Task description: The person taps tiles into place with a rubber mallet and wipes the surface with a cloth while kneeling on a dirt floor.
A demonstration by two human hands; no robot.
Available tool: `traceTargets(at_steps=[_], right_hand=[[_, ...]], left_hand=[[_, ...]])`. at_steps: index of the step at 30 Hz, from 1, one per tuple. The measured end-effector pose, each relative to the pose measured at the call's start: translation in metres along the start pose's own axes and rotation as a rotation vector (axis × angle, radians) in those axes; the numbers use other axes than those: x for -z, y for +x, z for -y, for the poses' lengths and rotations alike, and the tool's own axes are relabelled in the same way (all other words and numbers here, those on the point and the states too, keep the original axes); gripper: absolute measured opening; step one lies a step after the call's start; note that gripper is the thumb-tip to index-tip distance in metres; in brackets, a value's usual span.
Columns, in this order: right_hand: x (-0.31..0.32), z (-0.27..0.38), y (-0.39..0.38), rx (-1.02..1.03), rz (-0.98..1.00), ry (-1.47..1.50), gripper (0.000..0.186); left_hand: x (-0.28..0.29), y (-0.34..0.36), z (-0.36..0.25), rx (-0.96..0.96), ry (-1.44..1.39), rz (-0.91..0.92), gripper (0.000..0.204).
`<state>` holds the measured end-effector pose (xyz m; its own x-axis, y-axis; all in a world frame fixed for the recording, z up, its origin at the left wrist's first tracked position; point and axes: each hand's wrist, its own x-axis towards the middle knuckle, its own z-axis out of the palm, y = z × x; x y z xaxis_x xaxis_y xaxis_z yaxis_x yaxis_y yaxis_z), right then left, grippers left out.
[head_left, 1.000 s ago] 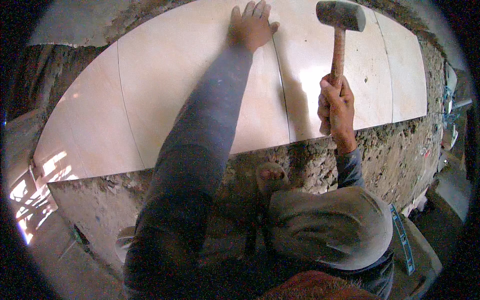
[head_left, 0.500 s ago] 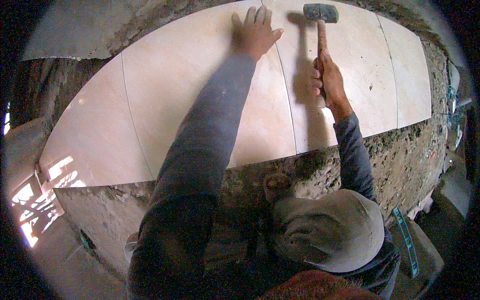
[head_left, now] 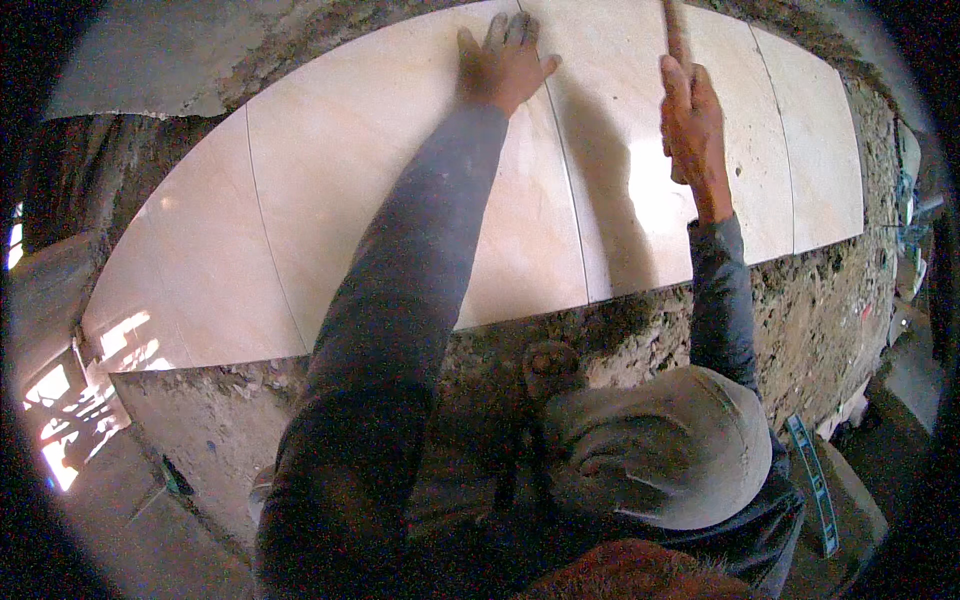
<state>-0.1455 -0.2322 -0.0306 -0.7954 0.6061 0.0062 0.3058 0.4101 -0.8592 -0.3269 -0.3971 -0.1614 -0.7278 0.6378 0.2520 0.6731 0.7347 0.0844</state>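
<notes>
My left hand (head_left: 505, 65) lies palm down with spread fingers on a row of large cream tiles (head_left: 360, 160), close to the seam between two of them near the far edge. My right hand (head_left: 693, 130) grips the wooden handle of a mallet (head_left: 673, 30) above the tile to the right, where bright glare shows. The mallet's head is out of the top of the view, and its handle is slightly blurred. A long shadow runs over the tile beside the seam.
Rough, crumbly bedding (head_left: 810, 330) runs along the tiles' near edge, with my bent knee (head_left: 650, 450) and bare foot there. A blue level (head_left: 812, 485) lies on a mat at lower right. Grey concrete (head_left: 150, 70) borders the far side; assorted items sit at the right rim.
The mallet was low over the tile half a second ago; my right hand has since raised it up and right, taking its head out of view. My left hand has shifted only slightly.
</notes>
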Motion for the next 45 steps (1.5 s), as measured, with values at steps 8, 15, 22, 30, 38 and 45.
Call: traceTargets(at_steps=[8,15,22,30,38,45], right_hand=[[0.003,-0.065,0.019,0.011,0.066,-0.084,0.041],[0.044,0.009,-0.062,-0.043,0.008,0.313,0.039],[0.058,-0.02,-0.094,-0.198,0.053,0.329,0.035],[0.056,-0.035,-0.088,-0.254,0.077,0.344,0.037],[0.048,-0.048,-0.084,-0.339,0.079,0.339,0.037],[0.053,-0.049,-0.084,-0.38,0.089,0.342,0.035]], left_hand=[[0.008,0.002,-0.007,-0.007,0.032,0.087,0.075],[0.0,-0.008,-0.013,-0.062,0.098,-0.181,0.064],[0.02,-0.071,-0.094,-0.381,-0.132,-0.051,0.062],[-0.002,-0.048,-0.058,-0.251,-0.191,-0.129,0.066],[0.006,0.036,-0.015,-0.006,-0.221,0.049,0.092],[0.018,0.052,-0.006,0.043,-0.216,0.212,0.098]])
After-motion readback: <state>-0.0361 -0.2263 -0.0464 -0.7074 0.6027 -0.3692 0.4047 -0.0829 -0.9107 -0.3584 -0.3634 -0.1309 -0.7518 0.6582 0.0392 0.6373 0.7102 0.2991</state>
